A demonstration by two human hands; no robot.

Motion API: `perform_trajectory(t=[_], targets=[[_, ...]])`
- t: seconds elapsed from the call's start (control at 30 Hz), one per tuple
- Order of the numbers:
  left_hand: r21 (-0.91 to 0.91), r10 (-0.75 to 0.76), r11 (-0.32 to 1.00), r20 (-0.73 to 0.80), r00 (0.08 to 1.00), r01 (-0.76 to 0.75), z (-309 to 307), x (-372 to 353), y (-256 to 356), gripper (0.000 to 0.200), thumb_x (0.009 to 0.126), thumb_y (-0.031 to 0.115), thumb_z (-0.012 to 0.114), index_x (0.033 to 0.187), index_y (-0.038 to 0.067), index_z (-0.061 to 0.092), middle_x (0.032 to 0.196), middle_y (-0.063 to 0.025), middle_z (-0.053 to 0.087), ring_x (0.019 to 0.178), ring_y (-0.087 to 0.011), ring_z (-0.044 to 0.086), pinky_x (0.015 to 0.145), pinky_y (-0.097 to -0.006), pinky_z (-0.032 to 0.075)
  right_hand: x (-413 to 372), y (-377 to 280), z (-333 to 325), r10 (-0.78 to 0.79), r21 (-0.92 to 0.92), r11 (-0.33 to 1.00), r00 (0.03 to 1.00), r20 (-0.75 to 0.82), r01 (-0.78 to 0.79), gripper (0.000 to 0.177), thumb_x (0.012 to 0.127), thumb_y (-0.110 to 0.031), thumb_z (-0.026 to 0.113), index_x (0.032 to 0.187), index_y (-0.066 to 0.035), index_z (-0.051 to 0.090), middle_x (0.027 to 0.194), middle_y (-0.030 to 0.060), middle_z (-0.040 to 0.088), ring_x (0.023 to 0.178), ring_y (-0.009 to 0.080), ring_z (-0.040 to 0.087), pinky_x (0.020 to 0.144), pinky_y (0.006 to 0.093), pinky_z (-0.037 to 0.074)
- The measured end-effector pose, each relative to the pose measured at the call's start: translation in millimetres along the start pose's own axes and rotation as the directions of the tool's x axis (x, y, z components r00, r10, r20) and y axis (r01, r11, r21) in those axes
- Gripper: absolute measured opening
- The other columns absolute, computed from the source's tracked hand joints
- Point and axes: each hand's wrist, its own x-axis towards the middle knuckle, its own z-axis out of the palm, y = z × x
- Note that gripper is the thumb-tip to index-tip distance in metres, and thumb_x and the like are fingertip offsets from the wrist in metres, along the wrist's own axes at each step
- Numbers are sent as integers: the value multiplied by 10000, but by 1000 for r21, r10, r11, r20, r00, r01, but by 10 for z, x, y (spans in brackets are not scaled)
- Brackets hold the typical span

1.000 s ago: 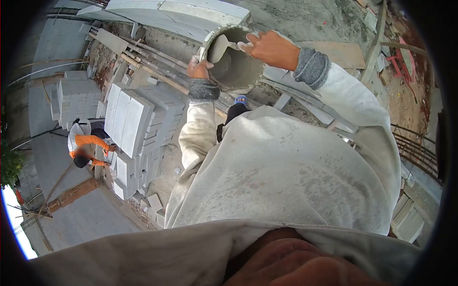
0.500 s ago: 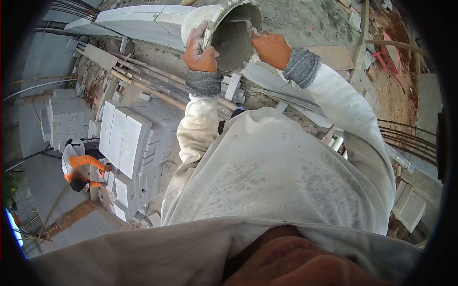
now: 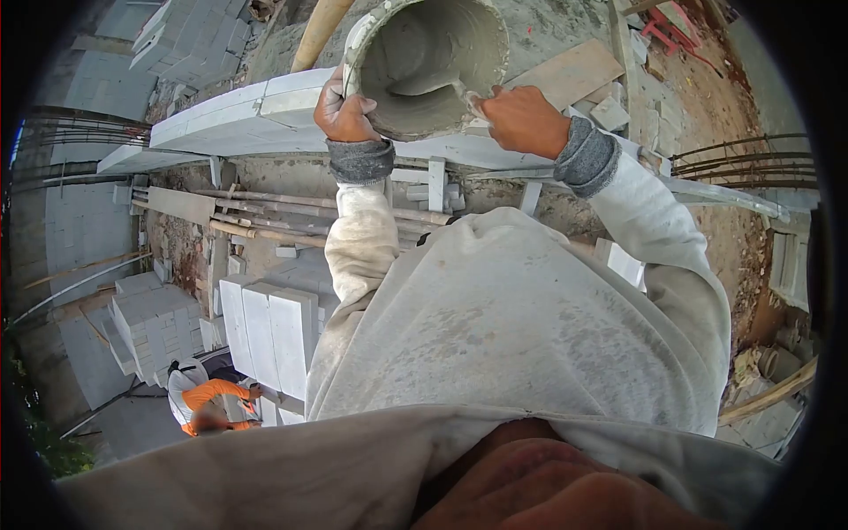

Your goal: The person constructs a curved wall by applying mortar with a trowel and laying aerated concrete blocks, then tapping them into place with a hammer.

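A grey, mortar-caked bucket is raised in front of me, its mouth tipped toward me. My left hand grips its rim on the left side. My right hand is at the right of the rim, closed on the handle of a trowel whose blade reaches into the bucket. Wet grey mortar coats the inside. Both arms are in a dirty white sweatshirt with grey cuffs.
A low wall of white blocks runs just beyond the bucket. Below lie stacked white blocks, poles and planks. A person in orange sleeves bends by the stacks at lower left. Rebar lies at right.
The bucket has come up and nearer, its mouth tipped more toward me, both hands staying on it. My view has swung, so the block stacks and the person in orange shifted downward.
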Motion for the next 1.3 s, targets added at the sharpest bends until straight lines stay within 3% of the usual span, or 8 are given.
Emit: perform_trajectory(t=[0.3, 0.4, 0.57, 0.73, 0.83, 0.97, 1.1, 1.3], targets=[[-105, -84, 990, 143, 986, 100, 387, 72, -129, 205, 537, -46, 438, 712, -80, 539, 1084, -221, 629, 913, -227, 595, 856, -315, 447, -413, -20, -112, 164, -57, 986, 975, 153, -157, 515, 747, -138, 604, 1223, 29, 502, 867, 222, 607, 618, 322, 633, 547, 418, 504], [-35, -62, 997, 184, 981, 69, 511, 7, -116, 201, 531, -50, 442, 708, -80, 531, 1102, -229, 622, 933, -238, 594, 869, -318, 441, -517, 112, -295, 362, 25, 932, 927, -102, -361, 535, 731, -135, 609, 1229, 26, 501, 883, 228, 604, 629, 336, 632, 562, 432, 507], [-84, -31, 996, 153, 988, 44, 796, -128, -33, 186, 524, -56, 444, 692, -73, 522, 1132, -235, 611, 987, -257, 590, 888, -329, 434, -816, 213, -52, 298, 26, 954, 954, 24, -298, 535, 753, -171, 624, 1245, 0, 499, 894, 232, 604, 646, 350, 635, 582, 447, 513], [-33, 136, 991, 206, 969, -132, 1008, -244, 25, 151, 539, -49, 441, 675, -64, 504, 1122, -235, 619, 1058, -291, 573, 944, -360, 407, -797, 427, -290, 485, 146, 870, 872, -68, -472, 487, 767, -212, 643, 1186, 5, 523, 838, 236, 605, 702, 389, 626, 652, 466, 512], [-8, 169, 985, 212, 963, -171, 1113, -301, 119, 120, 539, -42, 445, 653, -47, 480, 1119, -228, 626, 1113, -330, 543, 983, -382, 379, -929, 417, -177, 283, 174, 941, 957, 65, -290, 441, 792, -221, 628, 1148, 20, 527, 846, 244, 611, 700, 398, 620, 658, 463, 509], [110, 292, 936, 292, 911, -336, 1248, -367, 374, 96, 522, -28, 458, 612, -13, 430, 1098, -209, 643, 1170, -365, 502, 1007, -410, 353, -1021, 655, -407, 402, 345, 879, 901, -161, -330, 382, 806, -234, 580, 1042, 64, 548, 752, 242, 622, 694, 344, 649, 598, 444, 519], [62, 401, 879, 441, 803, -472, 1335, -400, 617, 120, 502, -12, 466, 605, 3, 406, 1071, -218, 650, 1166, -377, 503, 1001, -436, 355, -1219, 1043, -696, 405, 818, 248, 823, 399, -518, 377, 873, -310, 551, 1056, 20, 535, 730, 92, 604, 559, 167, 594, 392, 285, 440], [-74, 333, 938, 465, 820, -339, 1296, -471, 679, 136, 504, 40, 492, 619, -5, 434, 1076, -272, 628, 1123, -390, 539, 1005, -449, 347, -1517, 903, -144, 32, 750, -518, 868, 496, -410, 399, 918, -302, 465, 1164, 11, 455, 693, 51, 524, 404, 81, 440, 349, 211, 386]])
